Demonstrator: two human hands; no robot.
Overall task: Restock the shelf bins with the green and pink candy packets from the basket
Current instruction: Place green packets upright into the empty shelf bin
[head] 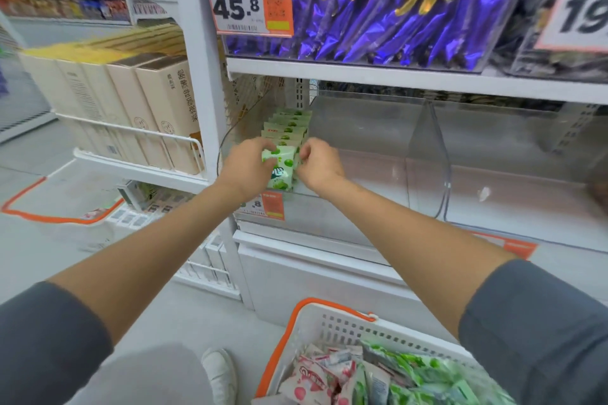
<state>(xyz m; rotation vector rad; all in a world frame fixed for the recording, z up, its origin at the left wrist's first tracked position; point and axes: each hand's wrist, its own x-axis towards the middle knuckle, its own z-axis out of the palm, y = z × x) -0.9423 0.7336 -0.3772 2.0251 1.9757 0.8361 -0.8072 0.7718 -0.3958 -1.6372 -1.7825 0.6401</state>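
I am seating a green-and-white plastic candy packet (279,171) at the front of the upright green packet row (289,125) in the leftmost clear plastic shelf bin (329,220). My left hand (245,163) is gripping one edge and my right hand (317,164) is pinching the other. Next, I judge, comes letting go and reaching for more in the white orange-handled basket (332,322).
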